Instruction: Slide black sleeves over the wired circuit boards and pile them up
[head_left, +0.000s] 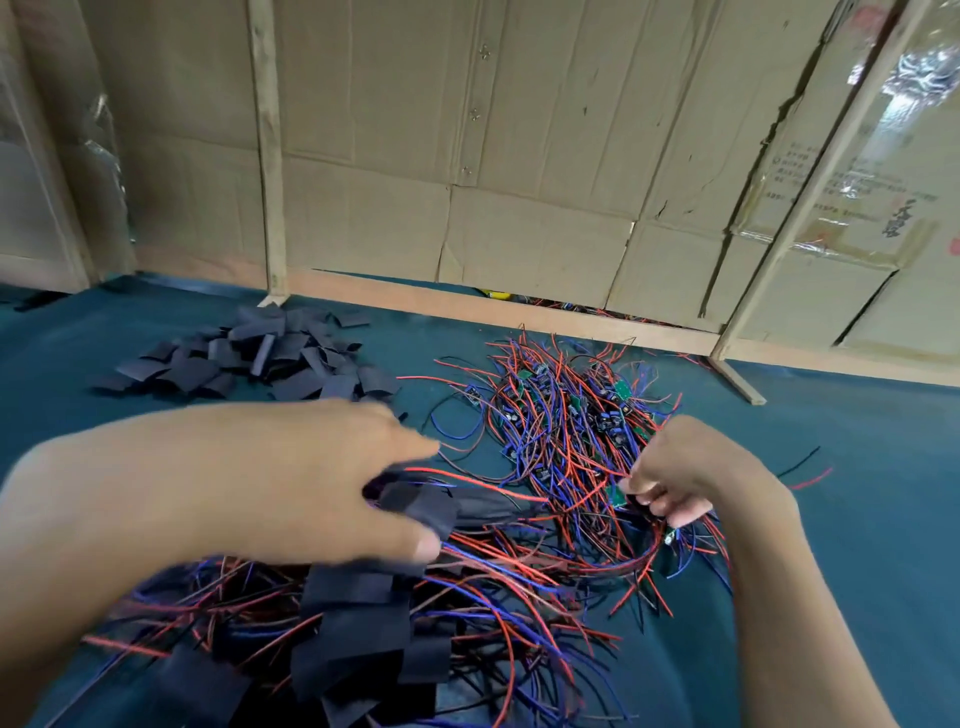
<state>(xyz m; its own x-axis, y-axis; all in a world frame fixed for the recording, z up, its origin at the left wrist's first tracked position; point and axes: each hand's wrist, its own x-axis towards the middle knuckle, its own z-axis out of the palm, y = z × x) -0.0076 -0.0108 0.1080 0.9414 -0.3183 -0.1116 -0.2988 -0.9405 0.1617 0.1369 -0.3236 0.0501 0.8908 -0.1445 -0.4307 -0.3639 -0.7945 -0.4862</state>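
My left hand (332, 478) grips a black sleeve (415, 506) with red and blue wires running out of it to the right. My right hand (675, 473) pinches a small green circuit board (619, 496) at the near edge of the tangled heap of bare wired boards (566, 415). Below my left hand lies the pile of sleeved boards (358, 623), black sleeves over red and blue wires. A pile of loose black sleeves (249, 358) sits at the back left on the teal table (831, 519).
A cardboard wall (519, 156) with wooden battens (270, 156) closes the back of the table. A wooden foot (737, 382) juts onto the surface at the back right. A stray black and red wire (808, 470) lies right of my right hand.
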